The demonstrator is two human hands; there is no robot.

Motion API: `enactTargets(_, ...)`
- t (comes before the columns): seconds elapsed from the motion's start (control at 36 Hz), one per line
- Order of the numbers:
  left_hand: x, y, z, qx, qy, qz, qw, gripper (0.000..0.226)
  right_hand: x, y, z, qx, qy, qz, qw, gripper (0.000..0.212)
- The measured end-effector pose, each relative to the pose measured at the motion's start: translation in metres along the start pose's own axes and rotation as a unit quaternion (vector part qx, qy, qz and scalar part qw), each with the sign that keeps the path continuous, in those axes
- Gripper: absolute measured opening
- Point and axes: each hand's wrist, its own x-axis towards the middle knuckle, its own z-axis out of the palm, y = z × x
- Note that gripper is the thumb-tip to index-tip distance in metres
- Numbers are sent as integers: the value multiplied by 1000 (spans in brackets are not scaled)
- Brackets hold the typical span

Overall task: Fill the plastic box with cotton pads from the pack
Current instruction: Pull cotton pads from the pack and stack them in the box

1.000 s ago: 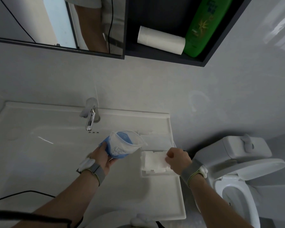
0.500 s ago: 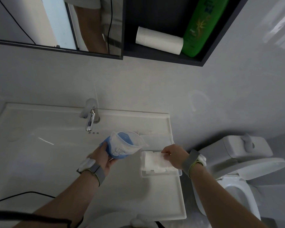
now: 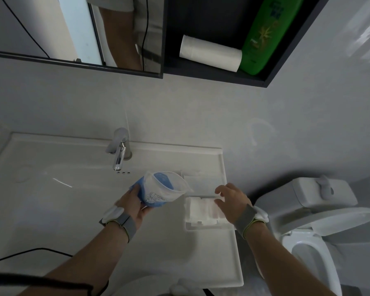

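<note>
— Where does everything sit?

— The plastic box (image 3: 205,226) lies on the right edge of the sink's worktop (image 3: 222,263), with white cotton pads (image 3: 203,210) already inside. The left hand (image 3: 135,201) grips the pack (image 3: 161,189), its mouth tipped toward the box.

— And the right hand (image 3: 231,201)?

— Fingers spread, holding nothing, hovering over the pads (likely settling them).

— Advice?

— Press the stack flat before reaching into the pack again.

Pads (image 3: 203,210) in box (image 3: 209,227), right of pack (image 3: 161,190)
</note>
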Motion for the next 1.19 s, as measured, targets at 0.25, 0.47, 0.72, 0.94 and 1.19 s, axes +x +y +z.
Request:
enactTargets(0.25,3,-4,3,5,-2,-5,1000,30,-2,-6,14,-5,-85,-47,995,18)
enactTargets(0.47,3,0,3,4,-11,7,1000,35,-3,1,13,69,50,-59,995,15)
enactTargets(0.72,1,-1,3,0,-6,7,1000,35,-19,-26,17,20,13,-178,984,49)
enactTargets(0.94,-1,1,5,5,-4,1,1000,29,-17,-36,28,-40,-34,-187,981,49)
enactTargets(1.19,0,4,1,8,-11,7,1000,35,-14,-36,18,-27,-51,-143,988,68)
